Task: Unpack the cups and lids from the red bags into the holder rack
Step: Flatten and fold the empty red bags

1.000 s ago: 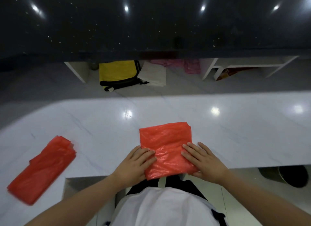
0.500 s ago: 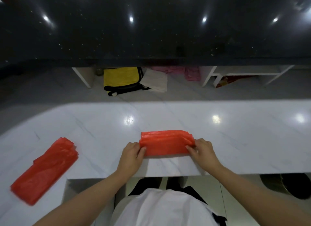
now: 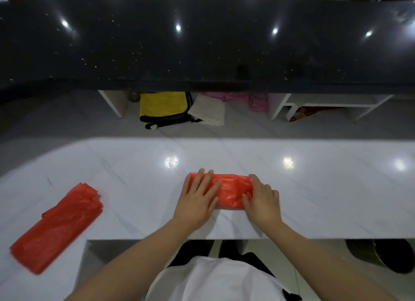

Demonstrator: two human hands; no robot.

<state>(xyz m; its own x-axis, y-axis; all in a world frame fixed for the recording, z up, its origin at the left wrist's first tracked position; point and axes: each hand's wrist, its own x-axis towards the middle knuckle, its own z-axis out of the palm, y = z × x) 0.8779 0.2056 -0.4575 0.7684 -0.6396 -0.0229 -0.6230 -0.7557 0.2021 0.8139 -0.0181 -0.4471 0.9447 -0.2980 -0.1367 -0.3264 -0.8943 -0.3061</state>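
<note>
**Both hands flat on a folded red bag, mid-bench**

Left hand [image 3: 197,199]: fingers spread wide and straight, palm down, pressing the left half of the folded red bag [image 3: 229,192]. Fingertips reach the bag's far edge. Nothing gripped; it lies on top.

Right hand [image 3: 262,198]: palm down on the bag's right end, fingers slightly curled over that end, thumb [image 3: 246,198] lying on the red plastic. Whether it pinches the plastic or only presses it, cannot tell.

The bag is folded into a narrow strip running left to right on the white marble bench [image 3: 325,195], near the front edge and straight ahead of the person's body.

A second folded red bag [image 3: 57,225] lies well apart on the left, on the bench's left wing, angled diagonally, its near end close to the front edge of that wing.

Edges and room: the front edge of the bench passes just under both wrists. Bare white surface runs to the right of the right hand and beyond the bag. A dark speckled counter [image 3: 202,42] overhangs the back of the bench. Under it, on a lower surface, sit a yellow bag [image 3: 162,105], a white folded cloth [image 3: 207,110] and pink plastic [image 3: 258,101].

No cups, lids or holder rack in view.
</note>
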